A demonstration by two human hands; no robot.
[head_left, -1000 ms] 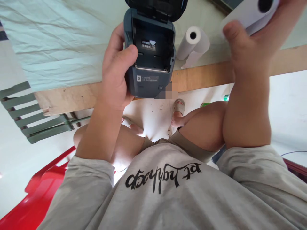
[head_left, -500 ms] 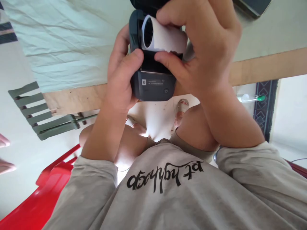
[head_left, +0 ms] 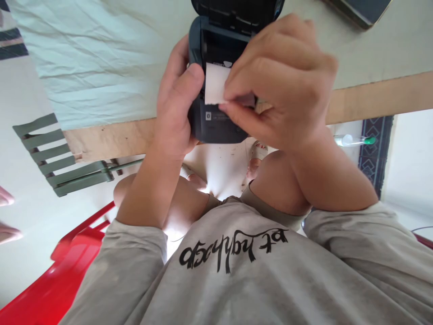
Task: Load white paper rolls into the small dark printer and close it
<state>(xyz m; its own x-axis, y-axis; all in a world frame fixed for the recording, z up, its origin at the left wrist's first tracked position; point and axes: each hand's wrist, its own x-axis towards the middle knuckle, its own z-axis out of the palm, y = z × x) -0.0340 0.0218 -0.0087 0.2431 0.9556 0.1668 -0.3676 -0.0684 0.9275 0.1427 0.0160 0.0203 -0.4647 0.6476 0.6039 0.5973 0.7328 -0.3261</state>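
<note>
A small dark grey printer (head_left: 216,126) with its lid flipped open is held over the near edge of the table. My left hand (head_left: 176,104) grips its left side, thumb on the front rim. My right hand (head_left: 277,81) covers the open paper bay and pinches the loose end of a white paper strip (head_left: 215,84) between thumb and fingers, drawn out over the printer's front. The paper roll itself is hidden under my right hand.
The table (head_left: 101,135) has a wooden edge and a pale wrinkled cloth (head_left: 84,58). A dark flat object (head_left: 361,11) lies at the far right. Below are a green slatted chair (head_left: 57,158), a red plastic chair (head_left: 61,271), my knees and a bottle (head_left: 355,140) on the floor.
My right hand brought the paper roll from the upper right to the printer, set it into the open bay, and now pulls the paper's end forward. The left hand kept its hold.
</note>
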